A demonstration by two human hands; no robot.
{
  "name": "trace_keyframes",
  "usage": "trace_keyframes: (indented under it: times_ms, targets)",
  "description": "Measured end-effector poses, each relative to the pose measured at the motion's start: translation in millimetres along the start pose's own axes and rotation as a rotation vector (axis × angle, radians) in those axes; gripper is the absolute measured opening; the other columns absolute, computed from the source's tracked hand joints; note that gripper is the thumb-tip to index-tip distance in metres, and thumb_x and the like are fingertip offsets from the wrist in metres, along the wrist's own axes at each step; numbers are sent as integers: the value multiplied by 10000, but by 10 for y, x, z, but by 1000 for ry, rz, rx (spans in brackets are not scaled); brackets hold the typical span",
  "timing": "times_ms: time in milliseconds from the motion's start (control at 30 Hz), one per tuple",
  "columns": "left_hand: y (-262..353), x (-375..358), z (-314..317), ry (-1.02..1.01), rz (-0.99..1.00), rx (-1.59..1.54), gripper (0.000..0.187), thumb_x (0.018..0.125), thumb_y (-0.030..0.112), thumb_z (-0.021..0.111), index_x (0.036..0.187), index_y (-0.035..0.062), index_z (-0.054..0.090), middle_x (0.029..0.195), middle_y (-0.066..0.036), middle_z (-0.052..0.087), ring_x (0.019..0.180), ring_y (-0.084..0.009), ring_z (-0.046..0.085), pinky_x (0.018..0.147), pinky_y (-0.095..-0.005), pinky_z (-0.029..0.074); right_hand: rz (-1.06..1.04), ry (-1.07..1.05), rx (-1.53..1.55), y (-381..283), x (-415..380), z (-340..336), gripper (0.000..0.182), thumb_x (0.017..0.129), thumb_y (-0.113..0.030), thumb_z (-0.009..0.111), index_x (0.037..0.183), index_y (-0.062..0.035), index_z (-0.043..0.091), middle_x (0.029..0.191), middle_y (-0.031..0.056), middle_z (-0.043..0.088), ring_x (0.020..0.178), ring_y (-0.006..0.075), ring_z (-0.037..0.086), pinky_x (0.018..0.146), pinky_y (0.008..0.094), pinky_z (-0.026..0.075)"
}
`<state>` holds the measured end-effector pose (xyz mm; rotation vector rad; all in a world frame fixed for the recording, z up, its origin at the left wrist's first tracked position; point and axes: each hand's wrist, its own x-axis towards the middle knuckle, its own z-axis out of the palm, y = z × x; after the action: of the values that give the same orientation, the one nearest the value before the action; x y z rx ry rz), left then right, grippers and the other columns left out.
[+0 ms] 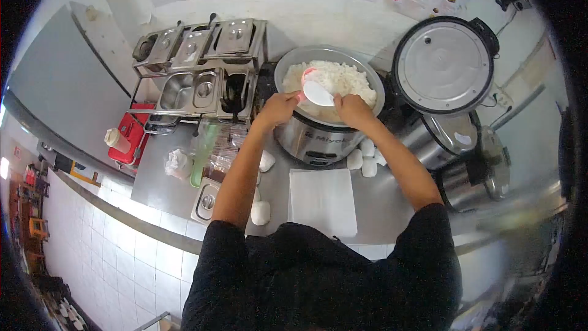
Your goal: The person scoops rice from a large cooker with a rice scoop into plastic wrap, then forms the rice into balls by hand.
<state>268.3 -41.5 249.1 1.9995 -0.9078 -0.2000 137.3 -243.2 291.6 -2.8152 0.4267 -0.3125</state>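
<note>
A large steel rice cooker (318, 141) full of white cooked rice (343, 78) stands at the middle of the counter. My left hand (278, 109) holds a small pink cup (308, 77) over the pot's near rim. My right hand (352, 109) grips a white rice paddle (318, 93), its blade lying against the cup. Several white rice balls (366, 158) lie on the counter right of the cooker's base, and more (260, 211) sit beside my left forearm.
A white sheet (323, 199) lies on the steel counter in front of me. A rack of lidded steel condiment tins (202, 61) stands at the back left. The cooker's open lid (444, 64) stands upright at right, above another steel pot (471, 165). A red box (128, 138) sits at far left.
</note>
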Motion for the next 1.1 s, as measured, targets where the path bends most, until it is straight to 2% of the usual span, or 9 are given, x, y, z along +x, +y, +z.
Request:
trace_keyframes:
  times_ms: [167, 233, 400, 500, 633, 733, 800, 933, 1100]
  targets:
    - [220, 1, -259, -269, -313, -247, 395, 948, 352, 508, 1305, 200, 585, 682, -104, 588, 596, -135, 543, 480, -293, 423, -107, -18, -65, -141, -25, -452, 604, 956, -404, 330, 746, 50, 668, 820, 272, 638, 827, 460, 608, 831, 516, 461]
    - [377, -60, -368, -432, -467, -319, 421, 955, 235, 503, 1349, 87, 515, 1229, -135, 621, 1058, -208, 592, 880, -320, 471, -48, 13, -23, -78, 40, -213, 600, 955, -402, 328, 750, 48, 669, 819, 272, 639, 826, 459, 610, 827, 515, 463]
    - [-352, 110, -128, -418, -72, -288, 379, 979, 350, 478, 1343, 268, 546, 676, 12, 464, 521, -78, 371, 404, -231, 296, 104, 124, -13, -81, 126, -89, 573, 946, -389, 330, 776, 37, 674, 834, 279, 641, 811, 453, 621, 825, 510, 473]
    - [34, -44, -306, -405, -261, -330, 383, 981, 334, 477, 1353, 265, 534, 639, 18, 441, 509, -70, 361, 416, -230, 300, -7, 151, -78, 186, 286, 50, 569, 954, -363, 330, 761, 53, 667, 809, 287, 633, 790, 457, 620, 794, 525, 480]
    - [-156, 5, -163, -384, -238, -377, 382, 978, 322, 485, 1345, 235, 546, 610, 20, 446, 514, -78, 374, 436, -246, 324, -69, 255, -168, 444, 271, -153, 550, 969, -318, 329, 733, 68, 640, 787, 303, 623, 767, 457, 619, 754, 529, 488]
    - [-176, 28, -187, -244, 86, -187, 359, 974, 310, 501, 1307, 209, 585, 599, 11, 467, 534, -81, 400, 469, -263, 352, -137, 209, -281, 657, 366, -303, 495, 966, -266, 332, 744, 69, 621, 819, 304, 627, 776, 463, 616, 743, 530, 489]
    - [-65, -38, -188, -208, -81, -231, 342, 974, 306, 503, 1269, 175, 614, 658, -13, 530, 555, -82, 412, 525, -265, 395, -126, 215, -244, 557, 367, -113, 442, 961, -228, 341, 780, 73, 608, 840, 308, 626, 771, 469, 614, 728, 530, 488]
    - [-102, 59, -172, -125, 44, 54, 381, 954, 370, 478, 1253, 174, 609, 967, -203, 684, 872, -346, 663, 818, -396, 501, -264, -3, -230, 61, 17, -75, 442, 953, -245, 354, 815, 80, 619, 842, 321, 617, 746, 472, 607, 724, 526, 488]
    - [-270, 163, 3, -40, 174, 192, 380, 938, 363, 474, 1240, 178, 614, 1059, -241, 636, 1020, -420, 596, 895, -438, 473, -128, 245, -87, -85, 194, -461, 547, 947, -308, 356, 662, 68, 632, 744, 292, 619, 731, 464, 613, 735, 518, 491]
